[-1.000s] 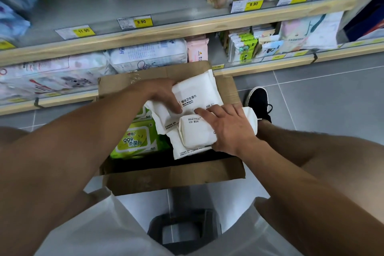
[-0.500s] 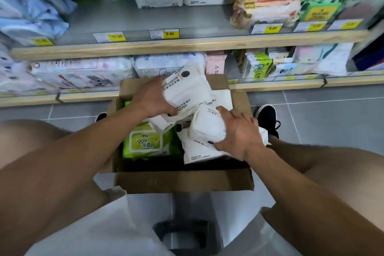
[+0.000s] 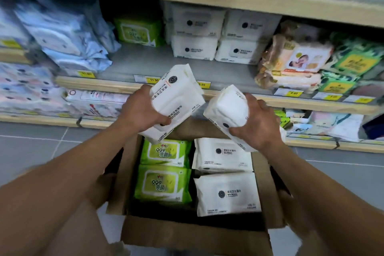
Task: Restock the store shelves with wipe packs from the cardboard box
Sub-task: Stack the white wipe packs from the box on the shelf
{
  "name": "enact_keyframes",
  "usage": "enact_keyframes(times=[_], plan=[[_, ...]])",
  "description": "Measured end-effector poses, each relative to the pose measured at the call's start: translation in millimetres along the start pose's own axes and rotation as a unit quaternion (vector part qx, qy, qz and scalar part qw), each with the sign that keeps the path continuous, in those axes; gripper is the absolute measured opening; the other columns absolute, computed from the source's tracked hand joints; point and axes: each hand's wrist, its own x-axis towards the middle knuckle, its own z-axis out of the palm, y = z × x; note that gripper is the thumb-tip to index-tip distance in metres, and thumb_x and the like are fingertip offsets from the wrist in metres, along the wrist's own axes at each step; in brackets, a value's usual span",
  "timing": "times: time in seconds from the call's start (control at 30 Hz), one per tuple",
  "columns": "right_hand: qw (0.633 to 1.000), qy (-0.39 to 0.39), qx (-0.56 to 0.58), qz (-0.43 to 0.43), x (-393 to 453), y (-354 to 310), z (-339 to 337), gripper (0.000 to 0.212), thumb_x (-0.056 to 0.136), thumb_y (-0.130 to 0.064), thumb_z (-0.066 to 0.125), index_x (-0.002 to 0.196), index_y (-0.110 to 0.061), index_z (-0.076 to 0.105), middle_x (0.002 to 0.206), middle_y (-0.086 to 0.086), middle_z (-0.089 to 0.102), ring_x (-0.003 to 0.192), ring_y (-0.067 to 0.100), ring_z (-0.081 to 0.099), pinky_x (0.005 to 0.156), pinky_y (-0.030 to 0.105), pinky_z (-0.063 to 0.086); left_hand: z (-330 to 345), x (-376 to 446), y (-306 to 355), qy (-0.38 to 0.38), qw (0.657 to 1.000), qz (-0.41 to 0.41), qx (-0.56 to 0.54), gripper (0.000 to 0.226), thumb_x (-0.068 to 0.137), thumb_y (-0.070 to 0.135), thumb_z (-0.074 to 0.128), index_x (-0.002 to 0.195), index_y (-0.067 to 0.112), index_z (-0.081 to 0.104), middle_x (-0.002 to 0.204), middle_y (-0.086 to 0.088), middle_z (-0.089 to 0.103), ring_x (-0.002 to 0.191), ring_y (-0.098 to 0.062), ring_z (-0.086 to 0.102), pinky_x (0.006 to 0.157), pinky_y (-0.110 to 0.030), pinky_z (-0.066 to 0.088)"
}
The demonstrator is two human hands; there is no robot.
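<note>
Lifted clear of the box (image 3: 187,233) now; left hand (image 3: 141,111) gripping white packs (image 3: 176,97), right hand (image 3: 256,122) gripping another stack (image 3: 230,108); raised toward the shelf (image 3: 145,62), ready for stocking.

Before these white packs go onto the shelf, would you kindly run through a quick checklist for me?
1. Left hand grips its white packs: ok.
2. Right hand grips the other white pack: ok.
3. Both loads lifted clear above the cardboard box: ok.
4. Bare shelf space in front of the matching white stack: ok.
5. How many packs the left hand holds: cannot tell, looks like more than one.
6. Price tag matches this product: cannot tell, blurred.
</note>
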Motion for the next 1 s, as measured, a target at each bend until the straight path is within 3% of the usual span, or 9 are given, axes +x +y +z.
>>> enact_keyframes(times=[0.1, 0.33, 0.63, 0.73, 0.87, 1.0], plan=[[0.999, 0.042, -0.005, -0.014, 38, -13, -16, 0.102, 0.06, -0.044, 0.081, 0.145, -0.028, 0.026, 0.138, 0.01, 0.043, 0.126, 0.037, 0.037, 0.1, 0.049, 0.031, -1, 16, -3, 0.011, 1.0, 0.006, 0.008, 0.084, 0.04, 0.04, 0.088, 0.111, 0.021, 0.048, 0.106, 0.002, 0.06, 0.097, -0.023, 0.056, 0.081, -0.038, 0.048], [0.991, 0.088, -0.062, -0.079, 125, -42, -39, 0.1, 0.062, -0.043, 0.08, 0.145, -0.028, 0.026, 0.134, 0.011, 0.045, 0.118, 0.038, 0.04, 0.099, 0.047, 0.033, -2, 54, 3, 0.032, 0.999, 0.025, 0.005, 0.085, 0.041, 0.039, 0.089, 0.113, 0.019, 0.048, 0.106, 0.001, 0.06, 0.095, -0.023, 0.057, 0.08, -0.037, 0.049], [0.978, 0.055, -0.162, -0.116, 213, -38, -12, 0.098, 0.066, -0.034, 0.079, 0.147, -0.031, 0.023, 0.14, 0.008, 0.041, 0.123, 0.037, 0.04, 0.103, 0.047, 0.029, 13, 96, -5, 0.049, 0.997, 0.044, 0.037, 0.091, 0.039, 0.044, 0.087, 0.117, 0.021, 0.046, 0.104, 0.0, 0.058, 0.093, -0.024, 0.056, 0.083, -0.041, 0.048], [0.975, 0.04, -0.179, -0.126, 229, -23, 0, 0.094, 0.07, -0.033, 0.078, 0.147, -0.031, 0.025, 0.143, 0.006, 0.04, 0.126, 0.037, 0.038, 0.106, 0.047, 0.026, 17, 106, -8, 0.046, 0.997, 0.043, 0.038, 0.093, 0.039, 0.044, 0.087, 0.119, 0.021, 0.046, 0.107, 0.0, 0.058, 0.096, -0.025, 0.056, 0.085, -0.042, 0.048], [0.969, 0.105, -0.187, -0.121, 226, -2, 27, 0.073, 0.079, -0.012, 0.066, 0.144, -0.027, 0.036, 0.139, 0.007, 0.046, 0.123, 0.037, 0.041, 0.107, 0.048, 0.031, 19, 109, -8, 0.043, 0.998, 0.043, 0.032, 0.094, 0.034, 0.051, 0.08, 0.117, 0.023, 0.046, 0.106, 0.001, 0.059, 0.097, -0.024, 0.056, 0.085, -0.042, 0.048], [0.975, 0.075, -0.183, -0.105, 217, 1, 30, 0.083, 0.076, -0.017, 0.07, 0.146, -0.027, 0.027, 0.145, 0.006, 0.038, 0.132, 0.035, 0.033, 0.112, 0.049, 0.025, 22, 107, -6, 0.045, 0.998, 0.035, 0.026, 0.09, 0.036, 0.049, 0.083, 0.114, 0.022, 0.046, 0.103, 0.002, 0.057, 0.095, -0.024, 0.056, 0.085, -0.041, 0.048]])
